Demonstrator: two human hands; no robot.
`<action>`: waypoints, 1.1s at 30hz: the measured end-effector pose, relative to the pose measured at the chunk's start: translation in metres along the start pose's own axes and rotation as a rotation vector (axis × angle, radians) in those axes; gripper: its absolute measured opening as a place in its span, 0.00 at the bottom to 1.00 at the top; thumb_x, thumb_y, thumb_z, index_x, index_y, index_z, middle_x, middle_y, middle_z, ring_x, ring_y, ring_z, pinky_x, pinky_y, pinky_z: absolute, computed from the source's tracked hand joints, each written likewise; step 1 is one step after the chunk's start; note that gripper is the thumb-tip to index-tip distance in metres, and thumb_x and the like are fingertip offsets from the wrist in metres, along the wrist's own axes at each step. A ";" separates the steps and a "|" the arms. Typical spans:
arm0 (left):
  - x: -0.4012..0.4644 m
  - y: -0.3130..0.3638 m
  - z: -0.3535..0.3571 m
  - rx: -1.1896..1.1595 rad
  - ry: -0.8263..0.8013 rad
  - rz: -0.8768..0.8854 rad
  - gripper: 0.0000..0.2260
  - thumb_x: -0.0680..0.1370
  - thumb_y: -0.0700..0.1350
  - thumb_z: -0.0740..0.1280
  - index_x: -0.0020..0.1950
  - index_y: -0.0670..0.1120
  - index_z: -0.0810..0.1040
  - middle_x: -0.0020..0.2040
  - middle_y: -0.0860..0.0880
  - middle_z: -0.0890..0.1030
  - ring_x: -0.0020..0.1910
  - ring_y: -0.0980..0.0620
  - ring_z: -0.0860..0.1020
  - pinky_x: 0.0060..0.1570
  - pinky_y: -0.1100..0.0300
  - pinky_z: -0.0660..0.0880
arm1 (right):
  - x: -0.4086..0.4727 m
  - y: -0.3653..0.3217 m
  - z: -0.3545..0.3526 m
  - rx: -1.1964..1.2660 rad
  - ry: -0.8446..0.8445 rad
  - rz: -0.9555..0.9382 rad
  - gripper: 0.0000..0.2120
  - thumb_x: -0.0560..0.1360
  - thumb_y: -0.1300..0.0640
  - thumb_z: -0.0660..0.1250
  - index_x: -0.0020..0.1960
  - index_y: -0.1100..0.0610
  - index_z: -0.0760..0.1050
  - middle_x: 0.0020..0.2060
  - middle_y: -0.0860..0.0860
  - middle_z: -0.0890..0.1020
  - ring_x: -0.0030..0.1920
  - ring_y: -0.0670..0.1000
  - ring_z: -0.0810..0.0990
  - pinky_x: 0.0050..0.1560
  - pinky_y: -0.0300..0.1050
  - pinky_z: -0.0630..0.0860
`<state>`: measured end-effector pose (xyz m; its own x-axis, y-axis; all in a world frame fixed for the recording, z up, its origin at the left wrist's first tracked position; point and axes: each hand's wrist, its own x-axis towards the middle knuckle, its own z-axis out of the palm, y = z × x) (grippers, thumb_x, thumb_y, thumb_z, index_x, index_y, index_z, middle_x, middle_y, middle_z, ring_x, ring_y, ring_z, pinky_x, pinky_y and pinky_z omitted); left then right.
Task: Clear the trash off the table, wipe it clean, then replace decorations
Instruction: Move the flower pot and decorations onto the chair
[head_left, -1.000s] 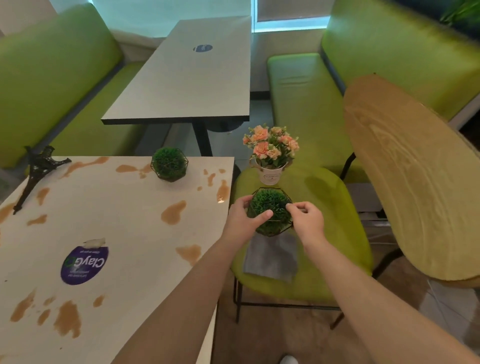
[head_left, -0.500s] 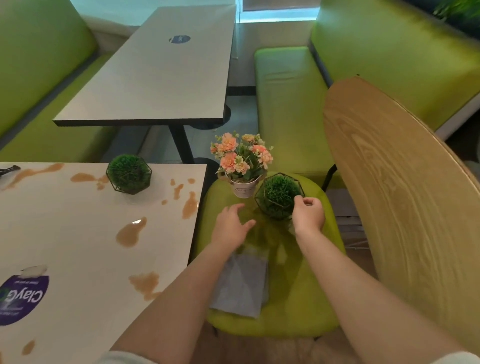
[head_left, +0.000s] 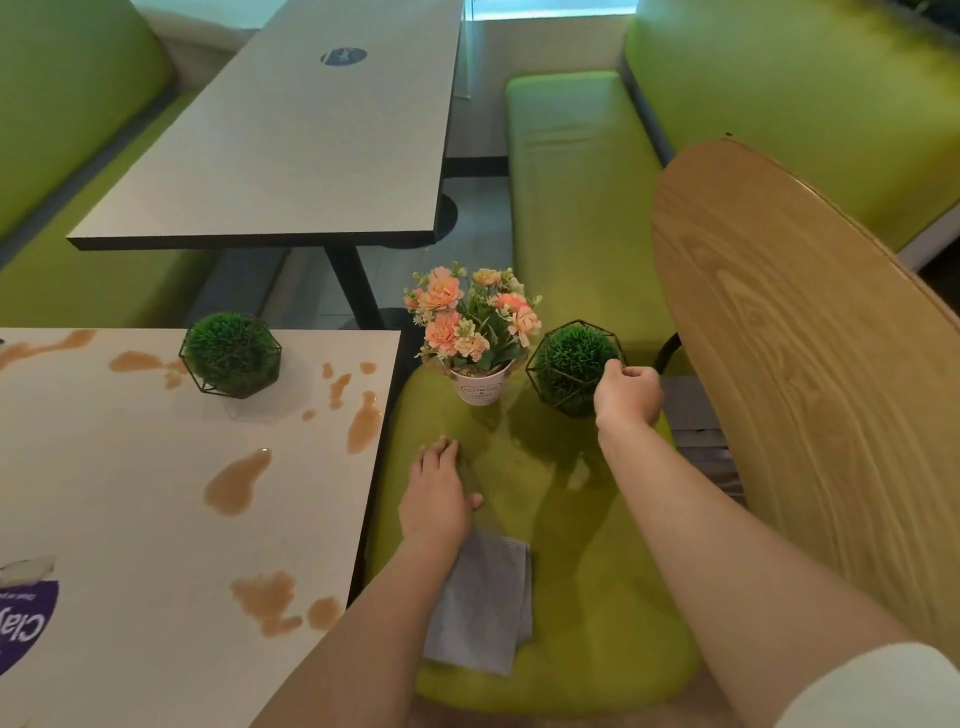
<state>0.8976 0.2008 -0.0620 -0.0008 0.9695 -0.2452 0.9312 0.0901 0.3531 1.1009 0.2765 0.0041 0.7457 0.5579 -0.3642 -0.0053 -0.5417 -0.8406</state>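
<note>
Counter (head_left: 130, 519): brown spill patches; one wire-framed green ball plant (head_left: 230, 354) near its far edge. Green chair seat (head_left: 597, 597) beside it: flower pot (head_left: 475, 358), second ball plant (head_left: 571, 366), grey cloth (head_left: 483, 608). Right hand (head_left: 627, 395): fingers curled at the second ball plant's wire frame. Left hand (head_left: 437, 499): fingers straight, holding nothing, over the seat just beyond the cloth.

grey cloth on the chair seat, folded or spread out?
Folded. The grey cloth lies on the green chair seat as a compact rectangle with layered edges showing at its corners; the left forearm covers part.
</note>
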 end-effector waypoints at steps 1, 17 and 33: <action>0.000 0.000 0.000 -0.006 0.003 -0.003 0.36 0.76 0.51 0.70 0.79 0.49 0.55 0.79 0.51 0.56 0.77 0.48 0.54 0.73 0.53 0.61 | 0.000 0.001 0.001 -0.009 -0.006 -0.002 0.05 0.80 0.53 0.61 0.49 0.55 0.70 0.57 0.55 0.76 0.41 0.53 0.76 0.36 0.47 0.71; 0.007 -0.020 -0.010 0.009 -0.157 0.107 0.35 0.79 0.56 0.65 0.80 0.49 0.53 0.80 0.51 0.52 0.79 0.46 0.50 0.76 0.52 0.51 | -0.018 0.029 -0.007 -0.096 -0.014 -0.020 0.13 0.81 0.53 0.60 0.60 0.58 0.76 0.61 0.57 0.77 0.46 0.55 0.78 0.41 0.48 0.74; -0.010 -0.066 -0.113 -0.527 0.145 -0.176 0.14 0.81 0.50 0.63 0.66 0.50 0.76 0.62 0.51 0.79 0.58 0.52 0.77 0.54 0.58 0.71 | -0.149 0.018 0.048 -0.154 -0.574 -0.200 0.05 0.80 0.52 0.63 0.50 0.53 0.73 0.43 0.48 0.77 0.40 0.45 0.73 0.37 0.41 0.69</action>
<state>0.7950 0.2106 0.0193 -0.2240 0.9477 -0.2274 0.6053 0.3182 0.7296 0.9579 0.2132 0.0239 0.2451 0.8834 -0.3995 0.2252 -0.4527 -0.8628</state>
